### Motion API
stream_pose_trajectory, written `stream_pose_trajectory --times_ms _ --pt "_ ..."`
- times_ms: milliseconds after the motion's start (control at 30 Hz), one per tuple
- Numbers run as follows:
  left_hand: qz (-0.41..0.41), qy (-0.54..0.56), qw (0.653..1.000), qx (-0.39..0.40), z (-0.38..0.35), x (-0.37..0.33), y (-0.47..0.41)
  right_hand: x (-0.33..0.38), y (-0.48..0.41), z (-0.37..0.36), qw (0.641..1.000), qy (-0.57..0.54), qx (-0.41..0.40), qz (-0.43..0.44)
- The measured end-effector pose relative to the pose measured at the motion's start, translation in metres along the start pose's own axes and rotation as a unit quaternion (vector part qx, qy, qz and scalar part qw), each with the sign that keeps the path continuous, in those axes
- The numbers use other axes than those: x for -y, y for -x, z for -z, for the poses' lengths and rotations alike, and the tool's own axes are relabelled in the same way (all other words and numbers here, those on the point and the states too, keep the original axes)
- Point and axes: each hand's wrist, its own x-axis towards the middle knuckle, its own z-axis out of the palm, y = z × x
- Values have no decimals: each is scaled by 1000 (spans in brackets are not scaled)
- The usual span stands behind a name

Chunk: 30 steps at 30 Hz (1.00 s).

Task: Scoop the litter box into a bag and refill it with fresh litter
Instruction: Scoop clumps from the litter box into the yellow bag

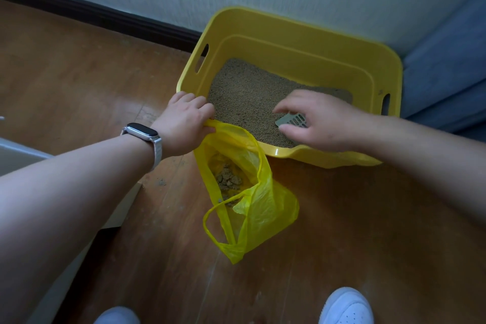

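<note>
A yellow litter box point(297, 34) stands on the wood floor against the wall, with brown litter point(244, 97) in its bottom. My left hand point(184, 123), with a watch on the wrist, pinches one handle of a yellow plastic bag point(265, 208) at the box's near-left corner. The bag hangs open over the floor and holds clumps of litter point(228, 181). My right hand point(318, 121) is inside the box, its fingers around a grey slotted scoop point(292, 119) that lies on the litter. Most of the scoop is hidden under that hand.
A dark baseboard point(105, 16) runs along the pale wall. A blue upholstered piece point(447, 81) stands right of the box. A pale object point(21, 155) lies at the left edge. A few spilled grains point(161, 183) lie on the floor. My white shoes point(347, 308) are at the bottom.
</note>
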Motion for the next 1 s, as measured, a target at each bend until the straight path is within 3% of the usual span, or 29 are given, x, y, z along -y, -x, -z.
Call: stream_pose_trajectory --times_ms 167,267,467,733,1000 --pt "0 -4 1000 5 2 -2 0 62 12 -38 985 49 57 158" --pt "-9 -11 1000 28 7 0 -1 86 15 -75 965 121 134 190" --pt "-23 -26 999 -10 16 10 8 88 4 -99 954 144 211 156" --pt "75 -3 997 -24 27 21 27 89 -18 -110 941 132 289 114" --pt "48 40 998 -4 38 26 21 82 -16 -106 967 31 244 65"
